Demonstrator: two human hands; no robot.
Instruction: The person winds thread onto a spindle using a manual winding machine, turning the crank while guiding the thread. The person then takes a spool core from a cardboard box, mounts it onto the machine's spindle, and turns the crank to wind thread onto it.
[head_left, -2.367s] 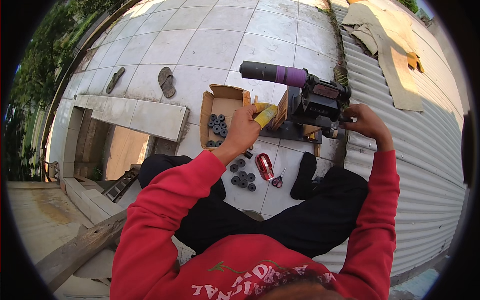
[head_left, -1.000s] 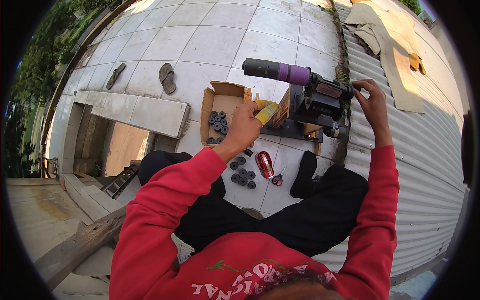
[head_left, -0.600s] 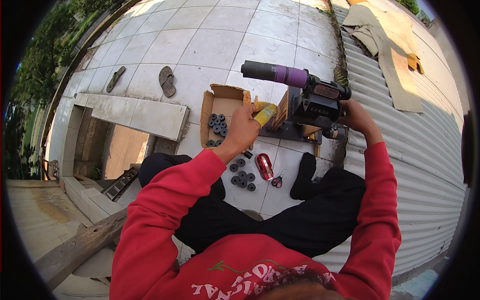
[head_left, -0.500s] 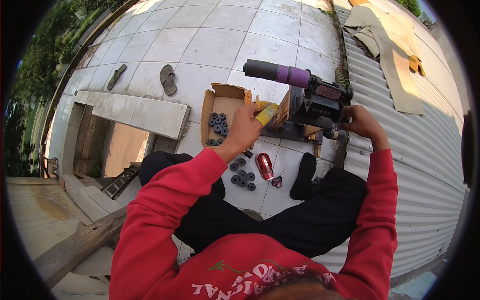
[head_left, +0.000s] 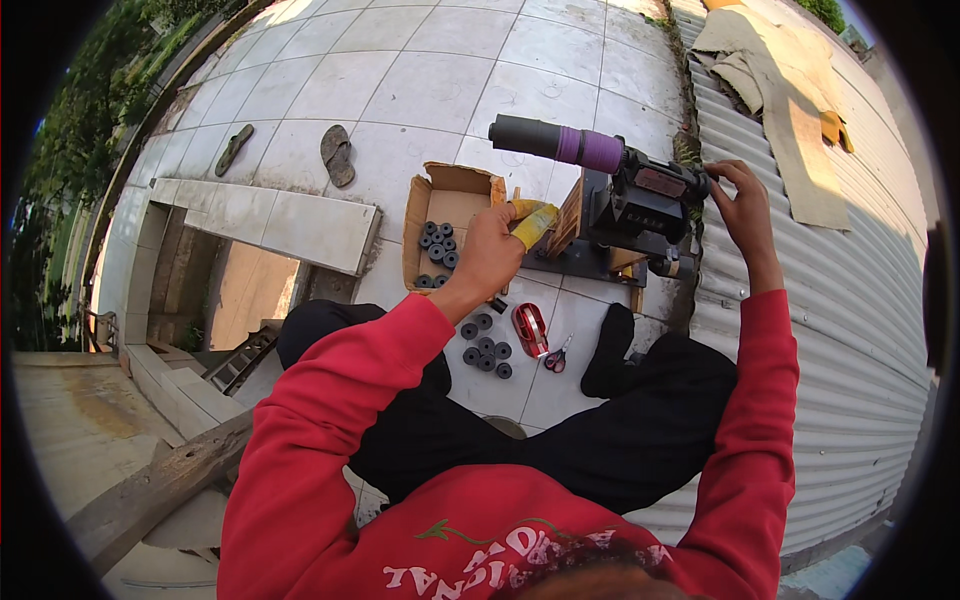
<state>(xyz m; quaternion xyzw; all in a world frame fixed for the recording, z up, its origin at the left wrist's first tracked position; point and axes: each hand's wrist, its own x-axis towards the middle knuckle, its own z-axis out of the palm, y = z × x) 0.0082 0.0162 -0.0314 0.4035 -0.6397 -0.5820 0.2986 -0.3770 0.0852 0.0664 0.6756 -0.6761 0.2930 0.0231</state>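
Observation:
A black machine stands on a dark base. A dark cylinder points left from its top, wound with a purple band. My left hand is closed beside the wooden slats at the machine's left side. Yellow wrapping covers its fingertips, and whatever they pinch is too small to make out. At the machine's right end, my right hand has its fingers on a round dark knob.
Behind my left hand, a cardboard box holds several dark rollers. More dark rollers, a red tool and scissors lie on the tiles between my legs. Corrugated sheeting runs along the right. Two sandals lie farther back.
My right hand has moved up from the machine's lower right side to the knob at its upper right end. My left hand has stayed in nearly the same place.

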